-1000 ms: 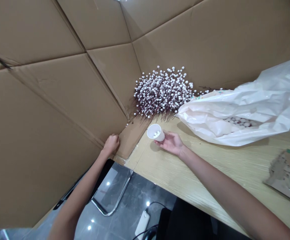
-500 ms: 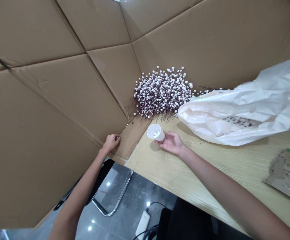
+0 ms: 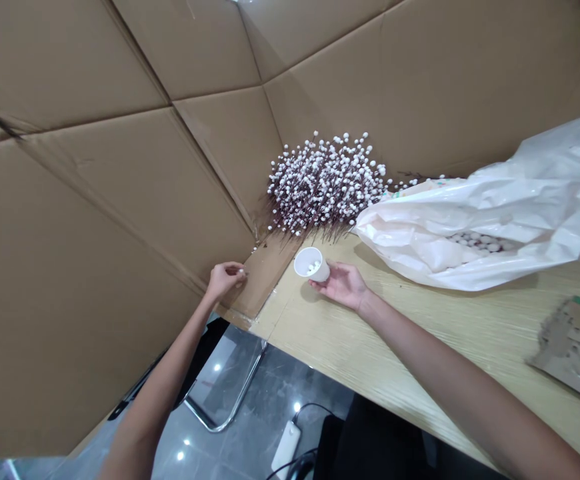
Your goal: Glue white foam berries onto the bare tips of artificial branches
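My right hand (image 3: 343, 285) is wrapped round the side of a white plastic cup (image 3: 321, 272), tilted so its mouth faces me. Several small white balls (image 3: 313, 267) lie inside the cup. To the left, my left hand (image 3: 227, 279) pinches a small white ball (image 3: 242, 271) between thumb and fingertips, over a strip of brown cardboard (image 3: 264, 277). Beyond both hands lies a thick bunch of dark twigs tipped with white berries (image 3: 325, 183).
A crumpled white plastic bag (image 3: 470, 267) holding white balls rests on the pale wooden table (image 3: 420, 320). Tall cardboard walls (image 3: 95, 233) rise at the left and back. A torn cardboard piece (image 3: 570, 353) lies at the right. Below are a chair's metal leg (image 3: 235, 407) and a power strip (image 3: 286, 450).
My left hand has turned and its fingertips have shifted slightly right, so the white ball in the pinch now shows. My right hand and the cup have stayed in place.
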### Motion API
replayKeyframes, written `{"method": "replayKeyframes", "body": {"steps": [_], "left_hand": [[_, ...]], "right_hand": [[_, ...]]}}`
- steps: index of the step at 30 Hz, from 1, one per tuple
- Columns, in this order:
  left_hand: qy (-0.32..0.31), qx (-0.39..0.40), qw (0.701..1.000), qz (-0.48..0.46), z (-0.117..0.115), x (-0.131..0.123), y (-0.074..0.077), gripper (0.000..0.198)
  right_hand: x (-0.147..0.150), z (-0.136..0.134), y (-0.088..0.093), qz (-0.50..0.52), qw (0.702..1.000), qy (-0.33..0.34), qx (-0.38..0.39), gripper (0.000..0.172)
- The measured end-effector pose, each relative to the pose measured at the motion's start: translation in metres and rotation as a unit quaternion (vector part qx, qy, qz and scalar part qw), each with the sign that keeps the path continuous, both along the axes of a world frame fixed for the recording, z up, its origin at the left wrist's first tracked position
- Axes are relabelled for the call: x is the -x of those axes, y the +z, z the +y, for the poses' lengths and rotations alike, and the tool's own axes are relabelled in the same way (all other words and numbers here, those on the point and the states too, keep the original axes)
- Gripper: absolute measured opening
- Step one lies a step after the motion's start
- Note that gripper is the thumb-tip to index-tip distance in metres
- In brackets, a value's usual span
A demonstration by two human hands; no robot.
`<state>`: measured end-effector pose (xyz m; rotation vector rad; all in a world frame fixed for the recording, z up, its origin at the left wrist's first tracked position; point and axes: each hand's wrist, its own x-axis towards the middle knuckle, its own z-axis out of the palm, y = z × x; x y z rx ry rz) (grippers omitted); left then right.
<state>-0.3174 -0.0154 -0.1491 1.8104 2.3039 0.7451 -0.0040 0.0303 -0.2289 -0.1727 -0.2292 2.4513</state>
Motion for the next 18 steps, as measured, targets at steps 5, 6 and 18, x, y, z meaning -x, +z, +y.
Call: {"method": "replayKeyframes", "body": {"steps": [5, 6, 18], "left_hand": [[-0.076, -0.103, 0.989, -0.071, -0.001, -0.051, 0.027, 0.03], [-0.136, -0.144, 0.975, -0.106, -0.002, -0.066, 0.035, 0.029], [-0.388, -0.236, 0.89, 0.03, 0.009, -0.145, 0.063, 0.018]], "right_hand": [[0.0, -0.001, 0.002, -0.012, 1.0, -0.003, 0.007, 0.011], [0.0, -0.001, 0.003, -0.013, 1.0, -0.004, 0.011, 0.011], [0.0, 0.0, 0.001, 0.008, 1.0, -0.011, -0.006, 0.012]]}}
